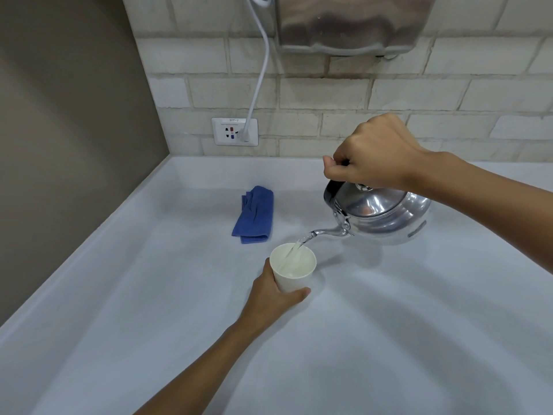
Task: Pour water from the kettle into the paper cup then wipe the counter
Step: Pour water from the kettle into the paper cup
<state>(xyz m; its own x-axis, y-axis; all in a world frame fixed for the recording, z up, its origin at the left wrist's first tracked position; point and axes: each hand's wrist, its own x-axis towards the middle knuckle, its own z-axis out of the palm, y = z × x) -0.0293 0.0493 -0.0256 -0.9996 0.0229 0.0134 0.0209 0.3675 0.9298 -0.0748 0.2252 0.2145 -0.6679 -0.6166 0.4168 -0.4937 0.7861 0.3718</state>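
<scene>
My one camera sits on the head. It looks forward and down at the counter point(149, 310). It's close.

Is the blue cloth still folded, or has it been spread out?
Folded. The blue cloth lies as a narrow layered bundle on the counter, behind the paper cup, touched by neither hand.

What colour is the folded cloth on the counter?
Blue; the cloth shows clearly in the head view.
</scene>
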